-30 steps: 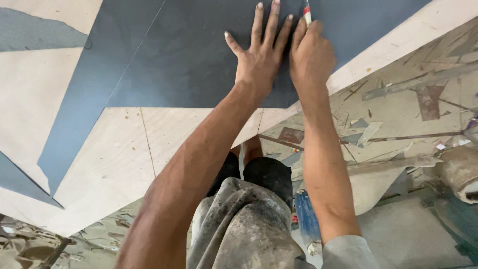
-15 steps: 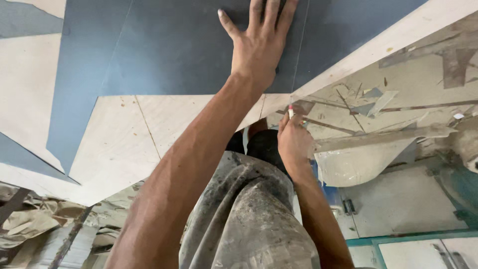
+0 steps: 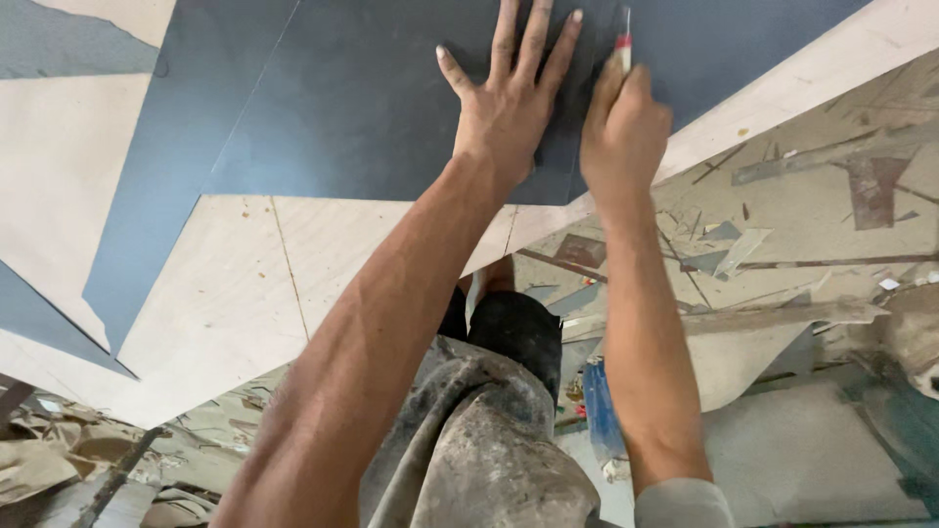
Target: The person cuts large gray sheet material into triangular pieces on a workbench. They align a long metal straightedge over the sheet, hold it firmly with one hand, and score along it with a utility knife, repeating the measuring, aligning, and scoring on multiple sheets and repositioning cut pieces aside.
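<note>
While my left hand (image 3: 504,117) lies flat with fingers spread on the dark sheet (image 3: 372,98) at upper centre, my right hand (image 3: 624,137) just beside it grips a red-tipped knife (image 3: 624,39). Pale plywood (image 3: 225,284) shows below the sheet.

dark sheet (image 3: 342,98) open left of hands, offcuts (image 3: 743,244) clutter floor to the right

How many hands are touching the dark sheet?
2. The left hand lies flat on the dark sheet; the right hand, beside it, grips a red-tipped tool.
</note>
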